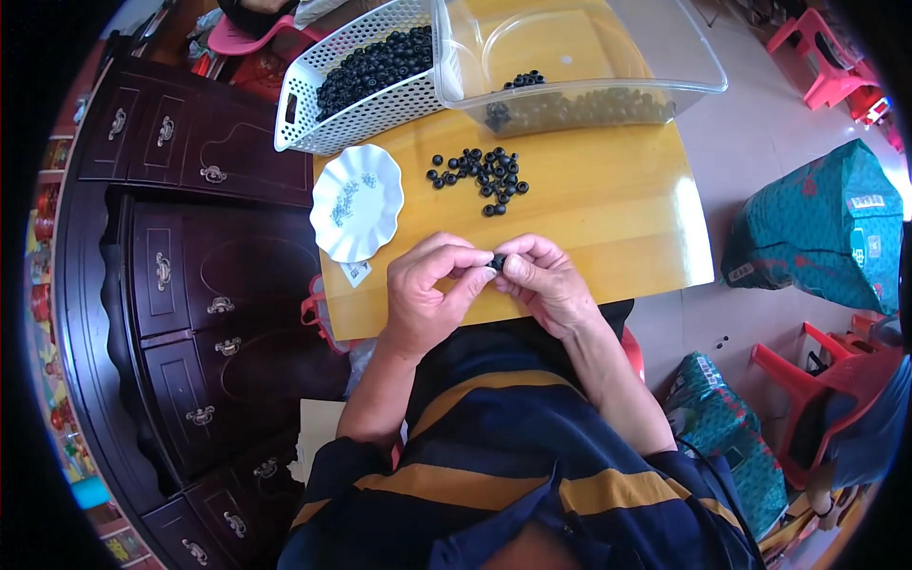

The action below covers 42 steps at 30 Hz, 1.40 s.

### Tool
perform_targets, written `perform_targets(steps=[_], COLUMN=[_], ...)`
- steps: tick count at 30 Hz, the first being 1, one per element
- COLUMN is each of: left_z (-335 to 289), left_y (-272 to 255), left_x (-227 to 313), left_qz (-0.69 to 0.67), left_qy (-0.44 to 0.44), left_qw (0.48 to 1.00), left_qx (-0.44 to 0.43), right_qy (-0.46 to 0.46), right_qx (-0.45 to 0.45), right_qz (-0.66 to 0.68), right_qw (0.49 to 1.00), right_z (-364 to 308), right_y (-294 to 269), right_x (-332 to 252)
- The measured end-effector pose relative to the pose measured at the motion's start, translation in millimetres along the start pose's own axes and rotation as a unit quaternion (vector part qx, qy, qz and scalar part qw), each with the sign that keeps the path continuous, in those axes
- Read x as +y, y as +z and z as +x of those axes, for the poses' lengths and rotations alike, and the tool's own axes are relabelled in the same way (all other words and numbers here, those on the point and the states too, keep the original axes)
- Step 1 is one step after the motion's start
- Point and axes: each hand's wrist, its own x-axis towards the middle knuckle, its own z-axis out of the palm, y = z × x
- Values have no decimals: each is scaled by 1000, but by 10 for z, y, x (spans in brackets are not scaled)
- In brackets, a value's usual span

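My left hand and my right hand meet above the near edge of the table. Between their fingertips is a small black round part, mostly covered by the fingers. The right thumb and fingers grip it, while the left thumb and forefinger pinch at its left side; anything tiny between them is hidden. Beyond the hands lies a loose pile of black round parts, some showing a hole. A white scalloped dish with small silvery pieces stands to the left.
A white perforated basket full of black parts and a clear plastic bin with some more stand at the table's far side. Dark drawers flank the left. Teal bags and red stools are on the right, near another person's hand.
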Motion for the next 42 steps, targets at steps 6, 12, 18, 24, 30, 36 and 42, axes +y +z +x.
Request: perform_targets(steps=[6,12,18,24,30,36,42], left_z=[14,48,62,72,56,-30,-25], left_y=[-73,-234,-216,-164,-141,-109,-137], left_x=[-8,-51,-134,-130,-86,-136,-96], left_qz=[-49,-239,-259,-225,-161,-197,-184], left_qy=[-23,-185,-128,-80,-36,-38,-21], left_qw=[998,939,935,955,974,972,975], left_qx=[-40,-167,-203,-178,-154,-124,-126], right_qy=[-5,-16,-6,-22,-26,-13,-7], right_qx=[-11,-48,-55,-51,-41,-58,-68], right_qz=[-30,-49,-71,-52,-78,-67,-73], right_qw=[999,997,996,997,996,996,995], right_z=[-5,-28,-19,-36,-45,-52,-64], right_y=[28,107,58,59,79,96,120], right_x=[-24,-48,-60,-46,-75,-75,-97])
